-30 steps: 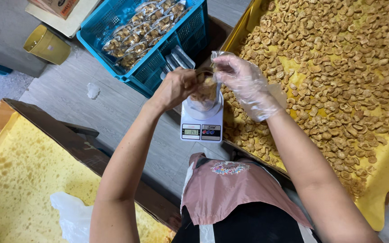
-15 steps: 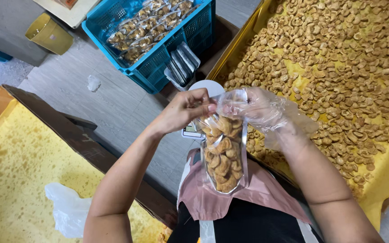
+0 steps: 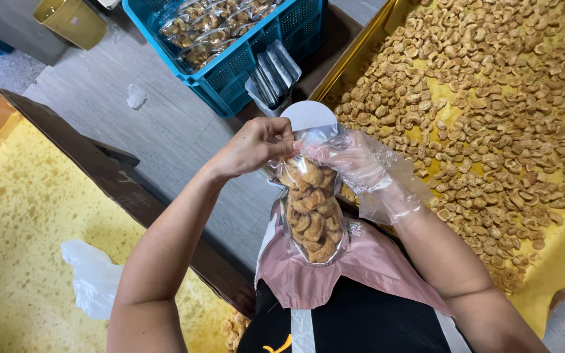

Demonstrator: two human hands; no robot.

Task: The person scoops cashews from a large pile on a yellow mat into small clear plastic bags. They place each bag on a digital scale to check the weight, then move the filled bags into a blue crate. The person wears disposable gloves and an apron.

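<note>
A clear plastic bag filled with golden fried snack pieces hangs upright in front of my chest. My left hand, bare, pinches the top edge of the bag on the left. My right hand, in a loose clear plastic glove, grips the same top edge on the right. Behind the hands, the round white plate of a small scale shows with nothing on it.
A large tray lined with yellow paper holds several loose snack pieces at the right. A blue crate with filled bags stands at the back, empty bags beside it. Another yellow-lined tray lies left, a crumpled glove on it.
The filled bag has been lifted off the scale and brought down toward my chest. Both hands have stayed at its top edge.
</note>
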